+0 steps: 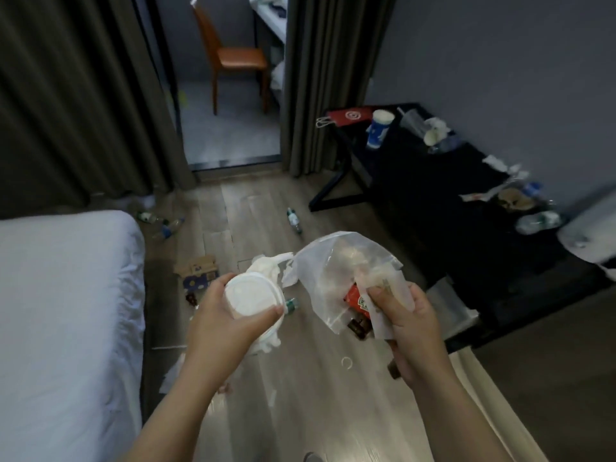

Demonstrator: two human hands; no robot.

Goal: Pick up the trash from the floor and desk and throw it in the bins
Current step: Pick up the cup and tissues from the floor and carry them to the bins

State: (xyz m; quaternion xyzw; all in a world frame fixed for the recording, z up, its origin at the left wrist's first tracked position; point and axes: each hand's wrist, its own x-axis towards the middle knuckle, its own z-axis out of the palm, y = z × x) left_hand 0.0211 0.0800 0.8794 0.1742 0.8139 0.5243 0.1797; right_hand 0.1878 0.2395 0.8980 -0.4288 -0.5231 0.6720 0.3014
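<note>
Above the wooden floor (316, 395), the left hand (226, 323) grips a white lidded tub (251, 296). The right hand (408, 320) pinches a clear plastic bag (336, 268) holding a red sauce sachet (357, 299), whose label is unreadable. Beyond, a bottle (294, 221) lies on the floor.

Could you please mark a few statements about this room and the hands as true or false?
1. The left hand holds a white round container. True.
2. The right hand is empty. False: it grips a clear plastic bag.
3. A blue-and-white cup stands on the black desk. True.
4. The orange chair lies tipped over. False: it stands upright.
</note>
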